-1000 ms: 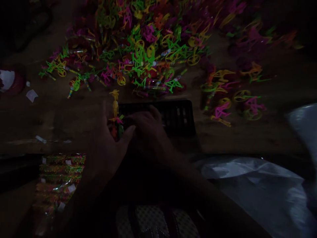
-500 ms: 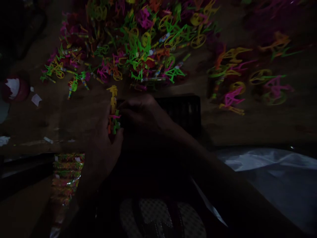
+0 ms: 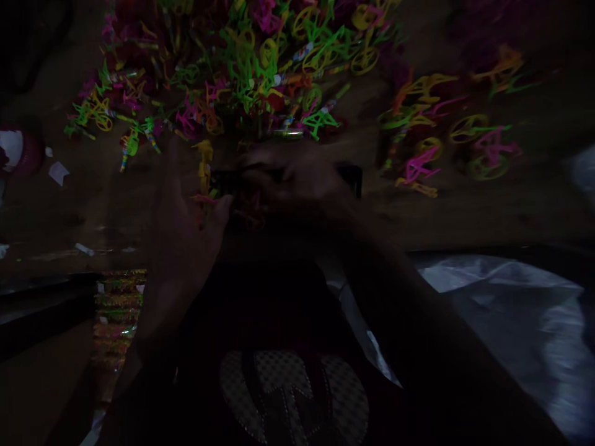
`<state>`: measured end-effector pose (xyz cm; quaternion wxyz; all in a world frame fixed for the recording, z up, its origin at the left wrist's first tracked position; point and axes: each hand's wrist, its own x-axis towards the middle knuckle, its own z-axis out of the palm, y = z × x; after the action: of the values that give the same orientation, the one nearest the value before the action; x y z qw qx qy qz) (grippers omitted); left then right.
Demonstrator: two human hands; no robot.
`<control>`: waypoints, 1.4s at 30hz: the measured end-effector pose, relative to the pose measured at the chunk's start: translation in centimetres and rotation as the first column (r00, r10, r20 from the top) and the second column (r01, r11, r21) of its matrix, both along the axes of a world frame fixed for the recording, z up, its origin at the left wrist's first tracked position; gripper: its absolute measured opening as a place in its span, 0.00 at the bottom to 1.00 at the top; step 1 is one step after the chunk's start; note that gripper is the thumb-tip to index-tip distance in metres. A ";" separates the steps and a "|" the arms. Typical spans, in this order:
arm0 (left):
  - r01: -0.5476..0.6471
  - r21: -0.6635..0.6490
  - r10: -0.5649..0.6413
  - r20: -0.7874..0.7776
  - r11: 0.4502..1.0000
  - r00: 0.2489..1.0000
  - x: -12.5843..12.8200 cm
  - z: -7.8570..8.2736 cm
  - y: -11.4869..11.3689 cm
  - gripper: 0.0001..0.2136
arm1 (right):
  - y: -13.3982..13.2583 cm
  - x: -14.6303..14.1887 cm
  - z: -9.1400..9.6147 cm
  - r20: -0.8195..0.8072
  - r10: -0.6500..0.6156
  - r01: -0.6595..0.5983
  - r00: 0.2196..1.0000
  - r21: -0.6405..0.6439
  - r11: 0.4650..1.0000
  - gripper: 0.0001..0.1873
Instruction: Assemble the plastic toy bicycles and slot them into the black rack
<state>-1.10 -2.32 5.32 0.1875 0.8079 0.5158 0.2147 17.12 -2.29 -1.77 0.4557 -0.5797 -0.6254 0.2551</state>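
The scene is very dark. My left hand is closed around a small bunch of coloured plastic toy pieces, a yellow one sticking up above the fingers. My right hand is curled beside it, fingers bent over the bunch and over a black grid tray; motion smears it and what it holds is unclear. A big heap of neon green, yellow, pink and orange plastic toy bicycles lies just beyond both hands on the brown table.
A smaller scatter of toy pieces lies at the right. A stack of packed toy bags sits at lower left. White plastic sheeting covers the lower right. Paper scraps and a red-white object lie at the left.
Both hands have moved up toward the heap with the bunch of pieces; the right hand now covers more of the black tray. The view has tilted slightly.
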 end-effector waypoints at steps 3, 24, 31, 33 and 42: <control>0.102 0.049 -0.098 -0.067 0.994 0.993 0.5 0.9 0.6 0.22 | -3.6 2.2 0.6 0.215 -0.134 0.121 0.967 0.073 0.990 0.10; -0.032 -0.069 0.024 -0.108 0.997 0.994 -0.1 -2.1 0.9 0.15 | -7.3 -0.4 -2.8 0.468 -0.136 0.104 0.873 0.094 0.990 0.08; -0.031 -0.053 0.025 -0.107 0.998 0.994 -0.2 -2.5 0.8 0.15 | -7.0 -0.8 -1.8 0.057 -0.235 0.235 0.970 0.021 0.972 0.05; 0.001 -0.063 -0.007 -0.088 0.998 0.996 -0.2 -2.6 0.8 0.15 | -6.7 -1.0 -1.5 -0.031 -0.221 0.220 0.975 -0.036 0.975 0.05; 0.118 -0.062 -0.120 -0.034 0.991 0.992 -1.1 -0.7 0.7 0.28 | -3.1 -3.2 -2.0 0.115 -0.246 0.239 0.963 0.068 0.969 0.05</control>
<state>-2.24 -1.58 4.62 0.2143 0.8352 0.4763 0.1724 13.87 -5.43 -3.81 0.4598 -0.6540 -0.5830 0.1446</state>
